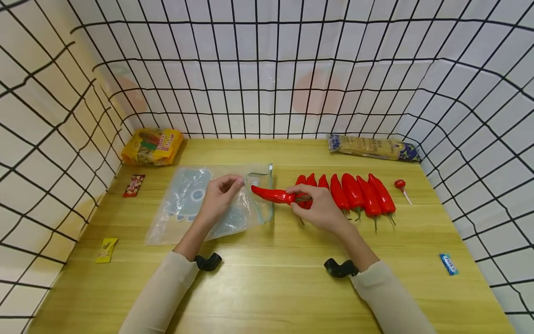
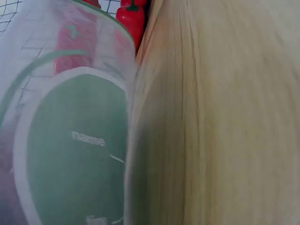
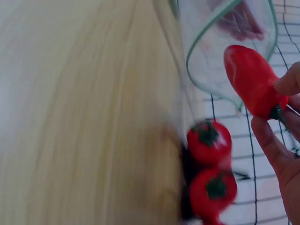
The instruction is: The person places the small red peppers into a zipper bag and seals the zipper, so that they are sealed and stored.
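A clear zip bag (image 1: 233, 223) with a pale blue print lies on the table, its mouth gaping to the right. Near that mouth my left hand (image 1: 218, 198) pinches the bag's film between thumb and fingertips. My right hand (image 1: 320, 206) holds a red chili pepper (image 1: 272, 195) by its stem end, tip pointing left at the bag mouth. In the right wrist view the pepper (image 3: 248, 77) overlaps the open mouth; how far it reaches inside I cannot tell. Through the film in the left wrist view, a red pepper (image 2: 75, 40) shows blurred.
Several red peppers (image 1: 352, 192) lie in a row to the right, with a lollipop (image 1: 400, 185) beyond them. A yellow packet (image 1: 152, 147) and a long noodle-like pack (image 1: 373, 148) sit at the back. Small wrapped sweets lie left and right; wire mesh encloses the table.
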Available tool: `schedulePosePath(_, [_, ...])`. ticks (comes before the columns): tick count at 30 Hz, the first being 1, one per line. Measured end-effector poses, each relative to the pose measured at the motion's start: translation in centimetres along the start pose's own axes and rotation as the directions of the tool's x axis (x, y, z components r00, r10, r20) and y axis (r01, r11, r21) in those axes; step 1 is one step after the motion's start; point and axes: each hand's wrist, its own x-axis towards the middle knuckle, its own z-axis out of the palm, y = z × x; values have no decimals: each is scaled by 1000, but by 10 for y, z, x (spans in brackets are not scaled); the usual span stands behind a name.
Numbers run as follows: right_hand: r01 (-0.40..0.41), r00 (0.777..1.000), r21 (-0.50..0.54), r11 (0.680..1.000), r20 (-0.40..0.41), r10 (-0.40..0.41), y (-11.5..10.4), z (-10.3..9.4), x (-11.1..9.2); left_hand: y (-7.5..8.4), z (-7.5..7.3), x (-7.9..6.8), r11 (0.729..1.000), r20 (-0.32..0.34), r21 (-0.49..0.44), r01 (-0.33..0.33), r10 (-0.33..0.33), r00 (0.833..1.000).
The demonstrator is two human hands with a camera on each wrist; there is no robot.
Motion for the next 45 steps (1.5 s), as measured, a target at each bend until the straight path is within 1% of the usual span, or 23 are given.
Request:
schedulePosePath(2, [10,999,-9,1000,38,-10,1,8,6,7,1,-3,1000,8,-5,-6,6,1000])
schedulePosePath(4, [9,997,-13,1000,71,-8,2,16,12,10,2,-4,1000,22,-15,-24,24,999])
schedulePosePath(6, [9,996,-22,1000,94,-7,4,23,19,10,3,-4,998,36,-38,-48,50,998])
schedulePosePath(8, [25,993,-26,999,114,-21,6,30,26,5,4,-2,995,44,-85,-50,54,998])
schedulePosePath(10, [40,991,-22,999,125,-37,6,36,32,-1,6,0,991,45,-130,-39,45,998])
schedulePosePath(12, [51,990,-31,998,135,-47,7,41,37,-8,9,2,983,40,-181,-12,20,999])
schedulePosePath(16, [45,990,-72,996,137,-34,6,47,41,-15,16,2,967,21,-255,29,-24,999])
schedulePosePath(20, [4,996,-95,995,93,5,5,42,35,-23,20,4,968,-1,-252,22,-22,1000])
schedulePosePath(22, [-40,998,-77,996,54,44,3,37,28,-26,20,4,977,-15,-215,17,-21,1000])
schedulePosePath(25, [-118,993,2,993,-2,118,-1,28,17,-28,20,3,985,-40,-170,19,-27,999])
schedulePosePath(28, [-181,983,68,981,-28,183,-6,18,7,-28,19,3,989,-66,-146,19,-29,997])
schedulePosePath(29, [-197,979,83,977,-25,200,-8,15,5,-28,18,3,989,-70,-145,16,-26,997])
schedulePosePath(31, [-234,972,78,969,-15,235,-11,10,0,-29,18,4,989,-76,-145,6,-17,997])
schedulePosePath(34, [-276,961,75,958,26,275,-17,6,-7,-29,18,4,988,-73,-156,4,-16,997])
schedulePosePath(38, [-311,950,129,942,86,302,-29,5,-17,-28,18,5,984,-68,-176,14,-26,997])
schedulePosePath(39, [-320,946,141,937,104,307,-37,3,-19,-28,18,5,984,-69,-177,16,-29,997])
schedulePosePath(42, [-335,939,178,925,144,313,-39,9,-20,-26,18,4,985,-70,-173,14,-26,997])
schedulePosePath(45, [-336,937,216,917,175,302,-35,18,-18,-26,17,4,986,-69,-165,7,-19,997])
